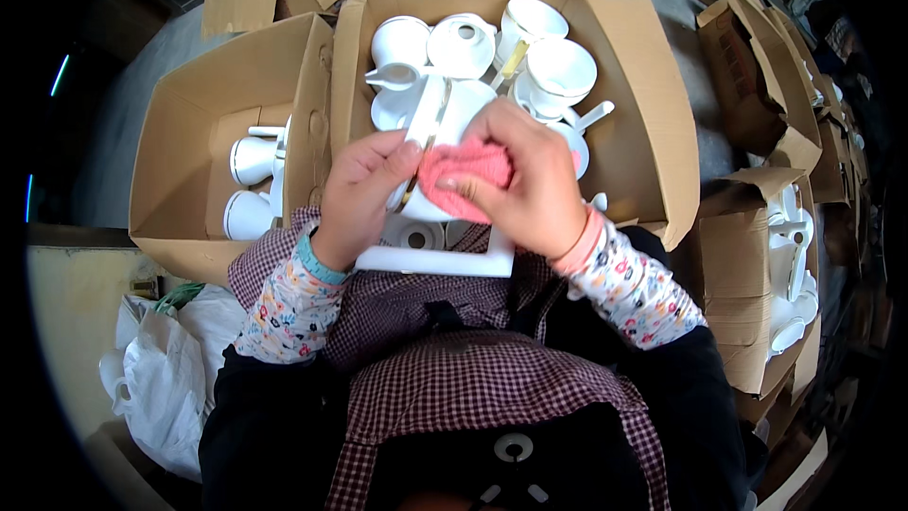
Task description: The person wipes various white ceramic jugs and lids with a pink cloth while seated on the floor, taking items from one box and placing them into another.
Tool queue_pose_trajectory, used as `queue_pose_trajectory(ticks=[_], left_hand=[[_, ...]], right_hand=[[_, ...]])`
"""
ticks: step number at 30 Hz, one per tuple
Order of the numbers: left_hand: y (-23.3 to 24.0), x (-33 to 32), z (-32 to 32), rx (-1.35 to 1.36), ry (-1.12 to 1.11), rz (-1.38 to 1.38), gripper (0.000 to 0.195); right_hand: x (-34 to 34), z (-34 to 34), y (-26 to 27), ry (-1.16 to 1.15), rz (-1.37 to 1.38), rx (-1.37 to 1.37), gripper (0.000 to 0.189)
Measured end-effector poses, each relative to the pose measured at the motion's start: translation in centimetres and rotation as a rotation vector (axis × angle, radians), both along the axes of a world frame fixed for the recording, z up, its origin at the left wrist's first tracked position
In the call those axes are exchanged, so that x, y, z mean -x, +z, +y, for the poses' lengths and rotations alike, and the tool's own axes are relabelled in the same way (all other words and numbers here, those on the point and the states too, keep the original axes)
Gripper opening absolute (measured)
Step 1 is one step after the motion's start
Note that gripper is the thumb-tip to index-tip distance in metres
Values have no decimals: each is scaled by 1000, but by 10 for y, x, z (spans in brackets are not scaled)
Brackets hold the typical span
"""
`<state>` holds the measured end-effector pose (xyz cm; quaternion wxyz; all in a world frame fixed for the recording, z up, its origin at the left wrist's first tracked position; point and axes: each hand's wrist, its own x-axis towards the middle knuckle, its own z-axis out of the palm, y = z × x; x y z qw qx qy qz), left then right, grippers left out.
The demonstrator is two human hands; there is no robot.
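A white ceramic pot [464, 105] with a long square-angled handle is held up before me, over the near edge of a large cardboard box. My left hand [369, 188] grips it on the left, thumb on its rim. My right hand [528, 181] presses a bunched pink cloth [468, 177] to the body of the pot and hides part of it. The white angled handle [436, 260] points towards my lap. Beyond my hands, white ceramic pots with gold-coloured lines stand in the box, among them an upright pot [560, 71] and one with a round hole [461, 46].
The large cardboard box [628, 35] has its flaps spread. A smaller box [202, 96] at left holds several white pots. At right a box [734, 291] holds more white ware. White plastic bags [167, 369] lie at lower left. More cardboard boxes [745, 50] line the upper right.
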<state>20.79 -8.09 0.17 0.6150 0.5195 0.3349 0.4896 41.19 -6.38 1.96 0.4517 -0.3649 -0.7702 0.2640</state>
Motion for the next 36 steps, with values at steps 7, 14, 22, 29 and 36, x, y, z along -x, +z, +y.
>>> queue_pose_trajectory(ticks=[7, 14, 22, 29, 36], left_hand=[[-6, -7, -4, 33, -6, -7, 31], [-12, 2, -2, 46, 34, -43, 33], [-9, 13, 4, -119, 24, 21, 43], [-16, 15, 6, 32, 97, -111, 39], [-26, 12, 7, 58, 93, -96, 38]], right_hand=[[-5, 22, -36, -76, 198, -224, 22], [-7, 18, -28, -3, 151, 196, 23], [-18, 40, -41, -69, 381, 221, 21], [-9, 21, -31, 82, 182, 168, 51], [-12, 29, -53, 195, 320, 447, 48]])
